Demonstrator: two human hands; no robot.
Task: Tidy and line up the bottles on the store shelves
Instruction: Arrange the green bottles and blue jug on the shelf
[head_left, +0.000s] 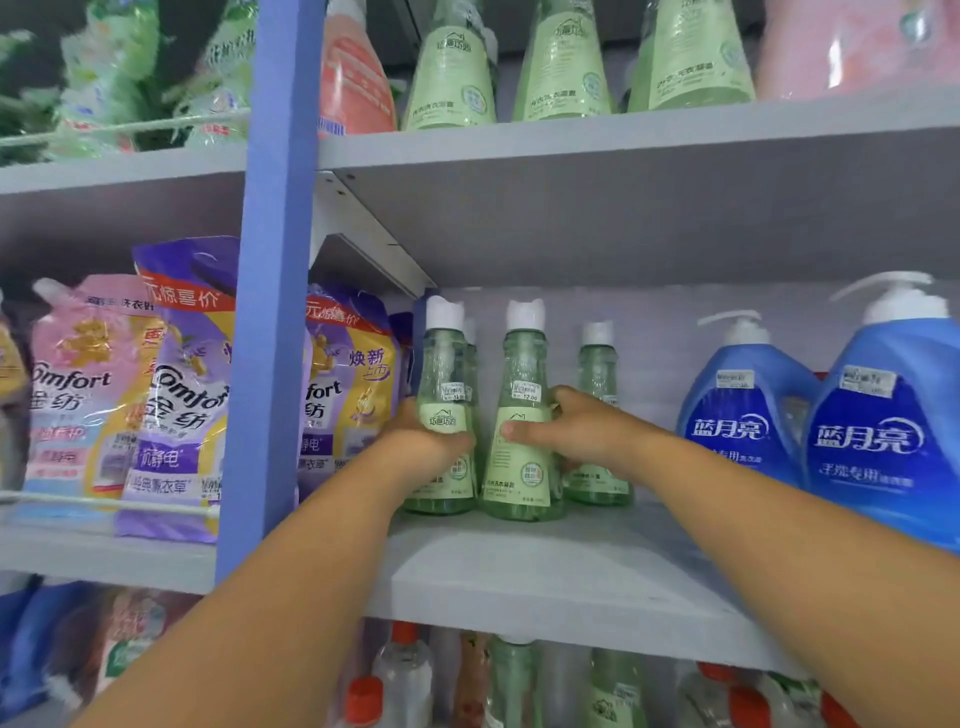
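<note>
Setting: store shelving of pale grey boards, with a blue upright post (270, 291) running down the left-centre of the frame.
Middle shelf: the grey middle shelf (545, 571) crosses the centre; its front part is bare board.
Left hand: the left hand (426, 441) reaches in from the lower left, its fingers wrapped round the left green bottle (444, 395), gripping it low on the body.
Right hand: the right hand (576, 431) comes in from the lower right; thumb on the front label and fingers curled behind the middle green bottle (522, 415), clamped on it.
Bottles: both held bottles stand upright on the middle shelf, just beside each other, white caps up; a third green bottle (597, 410) stands further back to the right, partly hidden by the right hand.
Right of frame: two blue pump bottles (878, 436) on the same shelf.
Left bay: purple and pink refill pouches (176, 395) behind a white rail.
Upper shelf: more green bottles (563, 67) along the top of the frame.
Lower shelf: blurred bottles with red caps (363, 699) at the bottom centre.
</note>
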